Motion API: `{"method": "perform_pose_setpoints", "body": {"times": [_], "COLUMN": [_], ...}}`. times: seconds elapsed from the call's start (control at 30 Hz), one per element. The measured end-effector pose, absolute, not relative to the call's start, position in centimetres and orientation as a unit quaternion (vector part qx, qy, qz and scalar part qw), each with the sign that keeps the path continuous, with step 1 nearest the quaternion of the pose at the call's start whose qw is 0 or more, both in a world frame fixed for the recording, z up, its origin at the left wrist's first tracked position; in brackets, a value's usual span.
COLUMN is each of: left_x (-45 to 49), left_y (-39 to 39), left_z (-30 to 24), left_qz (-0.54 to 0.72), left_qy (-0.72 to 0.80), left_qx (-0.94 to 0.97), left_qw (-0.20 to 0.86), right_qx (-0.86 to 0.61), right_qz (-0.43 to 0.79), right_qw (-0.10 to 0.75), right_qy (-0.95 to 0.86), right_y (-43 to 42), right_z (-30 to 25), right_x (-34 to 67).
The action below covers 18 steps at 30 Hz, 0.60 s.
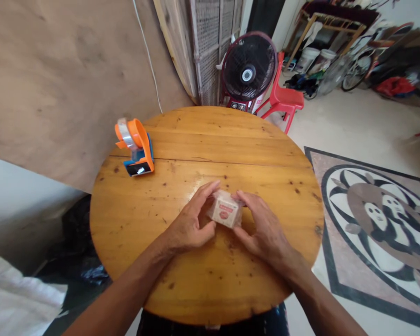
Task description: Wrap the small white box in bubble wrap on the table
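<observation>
A small box (pixel 226 209), pale with red print on its top and clear plastic around it, sits near the middle of the round wooden table (pixel 182 144). My left hand (pixel 196 217) holds its left side between thumb and fingers. On the opposite side, my right hand (pixel 261 224) grips the plastic at the box's right edge with fingertips and thumb. The box's underside is hidden, so I cannot tell whether it touches the table. An orange and blue tape dispenser (pixel 136 147) with a roll of clear tape stands at the table's left edge.
Beyond the table's far edge are a standing fan (pixel 248 70) and a red plastic chair (pixel 283 97). A large wooden board (pixel 73 84) leans at the left. A white cable (pixel 149 56) hangs down it. On the right, the floor has a panda-patterned inlay (pixel 385 219).
</observation>
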<state>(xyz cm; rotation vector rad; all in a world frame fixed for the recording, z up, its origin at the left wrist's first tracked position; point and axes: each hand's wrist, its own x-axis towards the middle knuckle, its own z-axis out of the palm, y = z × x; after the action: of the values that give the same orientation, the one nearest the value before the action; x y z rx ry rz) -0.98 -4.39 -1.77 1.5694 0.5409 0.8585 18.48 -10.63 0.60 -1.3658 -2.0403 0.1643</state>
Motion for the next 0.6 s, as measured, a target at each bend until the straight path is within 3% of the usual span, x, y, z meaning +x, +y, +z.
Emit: {"method": "perform_pose_setpoints", "body": {"times": [0.27,0.6], "left_x": [-1.6,-1.5], "left_y": [-3.9,-3.6], "left_z": [-0.8,-1.1], "left_qz": [0.365,0.417], "left_qy": [0.191,0.189], "left_qx": [0.545,0.568], "left_qw": [0.730,0.684], "right_qx": [-0.477,-0.448], "right_qz": [0.022,0.031], "right_qw": [0.332,0.299], "right_qy": [-0.813,-0.842], "right_y": [-10.6,-9.7], "right_z": [0.2,1.0], "right_x": [18.8,19.3]}}
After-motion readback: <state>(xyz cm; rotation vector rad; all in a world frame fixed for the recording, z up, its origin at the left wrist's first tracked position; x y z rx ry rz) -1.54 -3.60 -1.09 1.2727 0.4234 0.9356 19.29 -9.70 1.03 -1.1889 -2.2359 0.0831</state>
